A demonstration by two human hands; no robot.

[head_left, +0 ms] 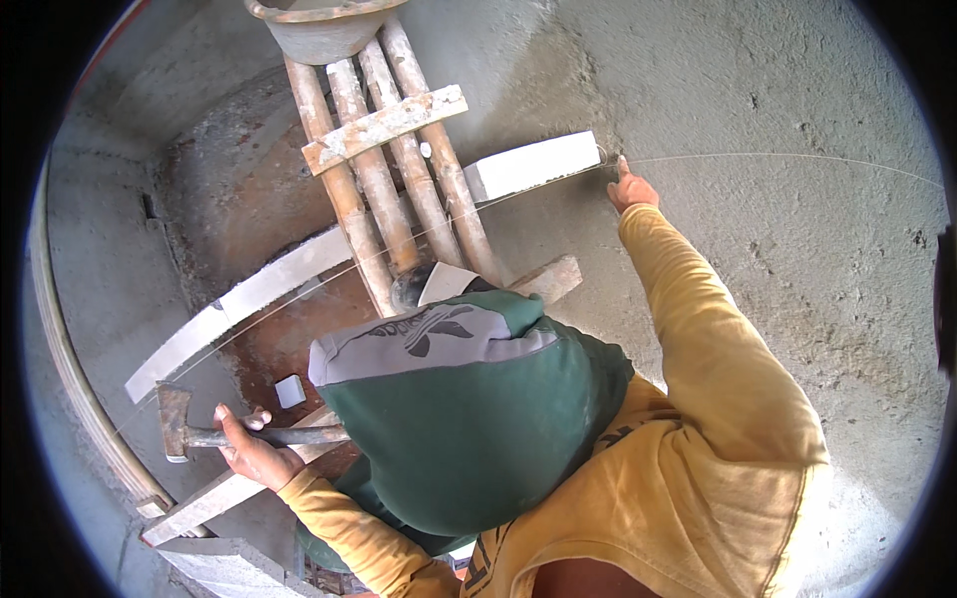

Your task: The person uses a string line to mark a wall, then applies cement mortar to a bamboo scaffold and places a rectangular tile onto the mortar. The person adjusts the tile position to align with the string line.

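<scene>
Holding the worn, grimy hammer (204, 438) at lower left in our left hand (256, 460), we raise one right-hand (634, 189) finger at the string (768, 154). Poles (349, 207) block part of the white blocks (533, 165); our leg (449, 409) crowds the handle. The head points left, long axis nearly crosswise.

Pole platform (381, 194): basin (324, 42) at far end, short plank (384, 131) across poles.

Hammer (206, 438) (brownish head) held sideways; thin string (698, 156) stretched across.
</scene>
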